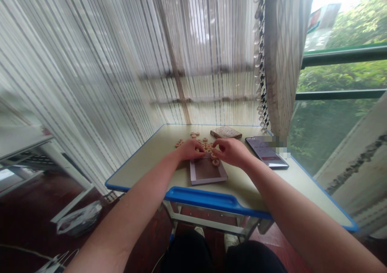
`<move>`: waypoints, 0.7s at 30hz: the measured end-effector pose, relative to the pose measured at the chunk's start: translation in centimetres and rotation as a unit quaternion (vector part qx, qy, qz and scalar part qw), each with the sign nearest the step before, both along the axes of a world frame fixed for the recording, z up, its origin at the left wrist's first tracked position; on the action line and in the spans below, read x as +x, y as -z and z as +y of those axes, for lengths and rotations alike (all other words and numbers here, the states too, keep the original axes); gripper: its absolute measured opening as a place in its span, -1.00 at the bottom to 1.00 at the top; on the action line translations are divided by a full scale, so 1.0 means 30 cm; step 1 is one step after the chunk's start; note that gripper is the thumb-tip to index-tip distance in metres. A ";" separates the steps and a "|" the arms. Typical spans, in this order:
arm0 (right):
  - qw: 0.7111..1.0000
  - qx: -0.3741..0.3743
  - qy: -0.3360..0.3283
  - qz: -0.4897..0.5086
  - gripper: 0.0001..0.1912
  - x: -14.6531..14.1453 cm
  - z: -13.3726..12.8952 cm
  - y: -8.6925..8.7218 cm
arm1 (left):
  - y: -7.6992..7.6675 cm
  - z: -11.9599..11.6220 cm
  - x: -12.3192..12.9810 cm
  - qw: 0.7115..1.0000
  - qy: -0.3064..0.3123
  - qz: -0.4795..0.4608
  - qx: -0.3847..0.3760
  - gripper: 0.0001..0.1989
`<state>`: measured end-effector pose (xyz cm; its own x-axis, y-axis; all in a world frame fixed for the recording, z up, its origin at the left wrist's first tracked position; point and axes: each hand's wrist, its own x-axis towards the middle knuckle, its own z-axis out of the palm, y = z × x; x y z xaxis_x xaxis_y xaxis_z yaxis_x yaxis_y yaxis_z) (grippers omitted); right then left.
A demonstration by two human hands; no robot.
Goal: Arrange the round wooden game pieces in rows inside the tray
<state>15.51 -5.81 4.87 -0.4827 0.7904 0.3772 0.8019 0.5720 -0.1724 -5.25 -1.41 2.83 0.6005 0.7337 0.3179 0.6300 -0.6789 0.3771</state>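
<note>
A shallow open box (208, 170) with pale rims and a brown bottom lies near the front of the desk. Two round wooden game pieces (215, 162) rest inside its right side, near the back. Behind the box spreads a loose pile of similar pieces (205, 139). My left hand (191, 149) is at the box's back left edge, its fingers curled down by the pile; what they pinch is hidden. My right hand (230, 149) hovers over the back right corner, thumb and fingers bent together at a wooden piece, partly hidden by the fingertips.
A patterned flat lid (226, 132) lies at the desk's back. To the right rests a phone (267, 154) with its screen lit. The desk has a blue edge with a raised front tray (202, 198). Striped curtains hang behind; a plastic bag (80, 218) sits on the floor at left.
</note>
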 end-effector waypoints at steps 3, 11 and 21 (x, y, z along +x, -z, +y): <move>0.997 0.031 0.038 0.057 -0.72 0.009 0.033 0.017 | 0.002 0.003 0.001 1.000 -0.010 -0.006 0.012 -0.79; 0.993 -0.032 -0.021 0.113 -0.65 0.035 0.167 0.128 | 0.027 0.071 -0.033 0.989 -0.125 -0.037 0.071 -0.74; 0.982 -0.101 -0.043 0.153 -0.72 0.030 0.168 0.129 | 0.059 0.116 -0.063 0.975 -0.182 -0.125 -0.034 -0.51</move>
<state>16.40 -0.78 1.00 -0.4403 0.8249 0.3544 0.6452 0.5652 -0.5141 -7.14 2.07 1.06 0.2064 0.9083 0.3639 0.7071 -0.3955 0.5861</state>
